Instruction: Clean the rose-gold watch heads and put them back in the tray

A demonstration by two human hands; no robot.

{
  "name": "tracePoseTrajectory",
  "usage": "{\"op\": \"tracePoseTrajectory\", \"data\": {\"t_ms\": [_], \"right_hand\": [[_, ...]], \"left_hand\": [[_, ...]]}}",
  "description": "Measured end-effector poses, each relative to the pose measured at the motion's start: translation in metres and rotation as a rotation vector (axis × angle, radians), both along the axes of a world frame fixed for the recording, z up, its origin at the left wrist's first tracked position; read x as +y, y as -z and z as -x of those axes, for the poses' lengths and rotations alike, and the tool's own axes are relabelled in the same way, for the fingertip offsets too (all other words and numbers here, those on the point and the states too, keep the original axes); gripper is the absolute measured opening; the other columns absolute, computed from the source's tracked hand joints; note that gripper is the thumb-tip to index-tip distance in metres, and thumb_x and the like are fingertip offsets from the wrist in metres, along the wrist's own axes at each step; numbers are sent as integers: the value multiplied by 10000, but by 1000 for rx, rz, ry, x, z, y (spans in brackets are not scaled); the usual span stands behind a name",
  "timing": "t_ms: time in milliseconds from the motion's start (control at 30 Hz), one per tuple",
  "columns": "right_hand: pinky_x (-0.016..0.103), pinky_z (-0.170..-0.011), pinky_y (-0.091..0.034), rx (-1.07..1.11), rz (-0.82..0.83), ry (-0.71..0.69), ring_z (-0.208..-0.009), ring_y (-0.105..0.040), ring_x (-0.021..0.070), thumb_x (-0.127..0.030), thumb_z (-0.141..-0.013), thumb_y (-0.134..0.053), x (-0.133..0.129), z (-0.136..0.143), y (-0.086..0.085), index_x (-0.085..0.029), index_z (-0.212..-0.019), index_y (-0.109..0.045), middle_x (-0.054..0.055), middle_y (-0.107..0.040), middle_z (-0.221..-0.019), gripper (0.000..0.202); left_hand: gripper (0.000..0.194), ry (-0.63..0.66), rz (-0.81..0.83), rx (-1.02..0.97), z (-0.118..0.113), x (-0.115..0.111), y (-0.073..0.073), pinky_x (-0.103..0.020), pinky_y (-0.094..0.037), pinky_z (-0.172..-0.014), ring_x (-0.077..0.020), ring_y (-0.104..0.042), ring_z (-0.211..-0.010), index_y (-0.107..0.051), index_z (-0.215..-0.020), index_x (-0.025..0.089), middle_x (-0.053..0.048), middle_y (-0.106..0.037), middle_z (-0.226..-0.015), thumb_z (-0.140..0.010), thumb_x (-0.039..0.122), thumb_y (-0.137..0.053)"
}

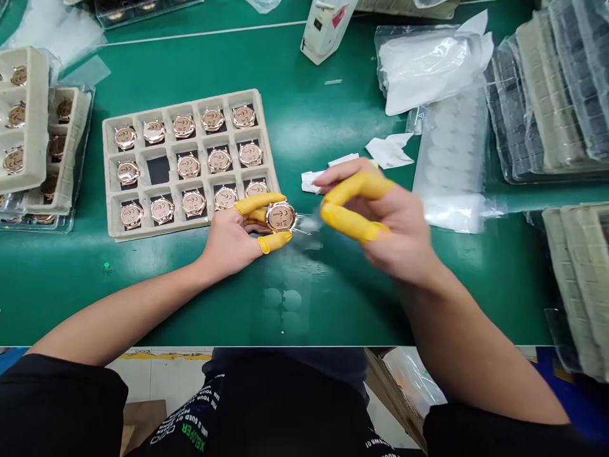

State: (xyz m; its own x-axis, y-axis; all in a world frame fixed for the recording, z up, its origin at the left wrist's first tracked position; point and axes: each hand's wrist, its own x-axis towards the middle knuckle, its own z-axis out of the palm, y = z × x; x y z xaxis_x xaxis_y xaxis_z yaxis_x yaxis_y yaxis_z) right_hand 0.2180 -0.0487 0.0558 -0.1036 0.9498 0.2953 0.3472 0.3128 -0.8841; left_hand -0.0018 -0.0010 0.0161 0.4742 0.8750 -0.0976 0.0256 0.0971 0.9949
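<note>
My left hand [245,228], with yellow finger cots, grips a rose-gold watch case [280,216] by its edges, engraved back facing up. To its right, my right hand [380,216], also in yellow finger cots, pinches thumb and forefinger together. A blurred, see-through piece of film [310,223] stretches from those fingertips toward the watch case; whether it touches the case I cannot tell. Behind my left hand lies a beige compartment tray [183,101] of similar watch cases on black pads. One compartment in its middle row shows only a black pad [158,170].
Crumpled white paper [390,150] lies behind my right hand. Round clear films on a sheet [291,300] lie near the front edge. Plastic bags [428,63] and stacked trays [547,95] stand right, filled trays [35,127] left. A white box-like object [326,32] stands at the back.
</note>
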Motion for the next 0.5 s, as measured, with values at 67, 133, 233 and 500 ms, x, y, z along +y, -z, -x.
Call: {"op": "tracePoseTrajectory", "data": {"t_ms": [67,133,233,500], "right_hand": [[421,-870,-535,35,220,101,-1101,-652,258,-444,-926,-683,-1,12,6,-249,-877,-654,63,-710,-1179,203],[394,-816,-526,51,391,121,-981,-666,232,-477,-891,-718,-1,20,12,-241,-894,-670,54,-736,-1091,241],[376,-779,-502,76,474,131,-843,-646,198,-511,-847,-754,-1,26,16,-235,-898,-685,33,-743,-969,289],[359,-767,-479,104,438,116,-803,-626,181,-479,-821,-782,0,27,16,-233,-855,-694,17,-732,-903,264]], "left_hand": [[582,32,-43,14,1,-1,3,-295,-669,-842,-169,-761,-862,-755,-1228,170,-51,-811,-1008,-668,231,-899],[570,55,-81,29,2,-2,5,-298,-666,-853,-163,-758,-849,-751,-1251,181,-45,-809,-1007,-696,221,-874],[554,69,-109,53,3,-3,7,-309,-665,-867,-166,-759,-845,-749,-1261,192,-40,-809,-1012,-720,231,-860],[571,88,-113,56,3,-3,6,-333,-672,-869,-172,-763,-833,-738,-1279,194,-29,-807,-985,-723,239,-863]]}}
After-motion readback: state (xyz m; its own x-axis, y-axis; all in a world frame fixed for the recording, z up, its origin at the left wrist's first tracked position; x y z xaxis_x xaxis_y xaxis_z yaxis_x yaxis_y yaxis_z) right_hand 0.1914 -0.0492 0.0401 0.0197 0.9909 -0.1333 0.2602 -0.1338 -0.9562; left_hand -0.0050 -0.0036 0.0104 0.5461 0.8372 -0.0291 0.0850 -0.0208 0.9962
